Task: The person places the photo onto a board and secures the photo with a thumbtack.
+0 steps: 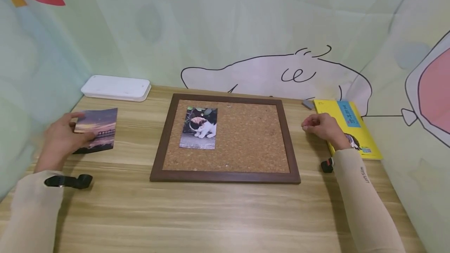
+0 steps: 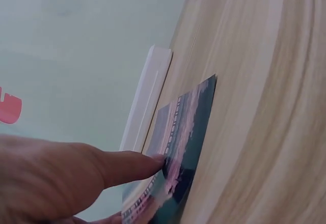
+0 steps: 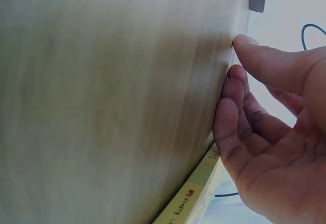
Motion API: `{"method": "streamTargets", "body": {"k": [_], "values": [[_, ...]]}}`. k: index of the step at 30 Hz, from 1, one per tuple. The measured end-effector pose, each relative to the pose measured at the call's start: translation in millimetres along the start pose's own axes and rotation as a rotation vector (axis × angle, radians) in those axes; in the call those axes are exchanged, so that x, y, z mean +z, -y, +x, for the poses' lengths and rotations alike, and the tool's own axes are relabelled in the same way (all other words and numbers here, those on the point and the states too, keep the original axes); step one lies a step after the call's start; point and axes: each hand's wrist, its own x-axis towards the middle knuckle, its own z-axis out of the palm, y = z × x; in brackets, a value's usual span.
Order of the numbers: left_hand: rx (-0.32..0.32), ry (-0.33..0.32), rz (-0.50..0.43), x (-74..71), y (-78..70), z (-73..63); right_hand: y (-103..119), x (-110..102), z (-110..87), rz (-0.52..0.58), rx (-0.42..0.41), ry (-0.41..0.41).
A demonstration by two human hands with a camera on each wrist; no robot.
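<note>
My left hand (image 1: 63,138) grips a sunset photo (image 1: 105,128) by its left side, thumb on the picture face; the photo is tilted up from the table. A brown-framed corkboard (image 1: 251,139) lies flat between the hands. On its left part is a cat photo (image 1: 198,134) with a small pin (image 1: 202,114) near the top. Beside the yellow book, my right hand (image 1: 325,128) touches the tabletop with bent fingers and thumb. In the right wrist view the thumb (image 3: 270,66) stands apart from the nearer fingers; whether a tiny thing is at its tip cannot be made out.
A white case (image 1: 116,88) stands at the back left by the fabric wall. The yellow book (image 1: 342,118) lies under the right wrist, a small grey block (image 1: 308,104) by its corner. Another small shiny pin (image 1: 226,165) shows near the corkboard's lower edge.
</note>
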Motion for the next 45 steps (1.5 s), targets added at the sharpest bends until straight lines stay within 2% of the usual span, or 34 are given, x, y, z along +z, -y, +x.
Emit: {"method": "streamTargets", "body": {"k": [6,11,19,22,27,30,35,40,45], "values": [[-0.049,-0.019,-0.101,-3.3,0.6,1.2,1,0,-4.0,0.031,0.007,-0.014],[-0.056,-0.035,-0.287,-4.8,-1.9,0.7,4,-2,-7.5,0.068,0.035,-0.031],[-0.056,-0.047,-0.378,-9.4,-18.6,-4.1,16,-4,-10.5,0.106,0.031,-0.089],[-0.038,-0.04,-0.423,-10.7,-28.3,-4.8,22,-4,-12.3,0.129,0.025,-0.13],[0.012,-0.011,-0.388,-11.6,-48.9,-5.3,31,-6,-16.8,0.151,0.006,-0.17],[0.071,0.023,-0.4,-9.3,-61.8,-4.8,38,-5,-19.9,0.146,-0.02,-0.188],[0.157,0.09,-0.473,-2.8,-84.4,-4.8,49,-3,-24.0,0.148,-0.064,-0.212],[0.169,0.127,-0.493,8.9,-104.9,-6.4,57,-1,-26.9,0.148,-0.098,-0.236],[0.184,0.178,-0.467,23.0,-125.9,-6.4,62,-1,-32.3,0.163,-0.141,-0.254]]}}
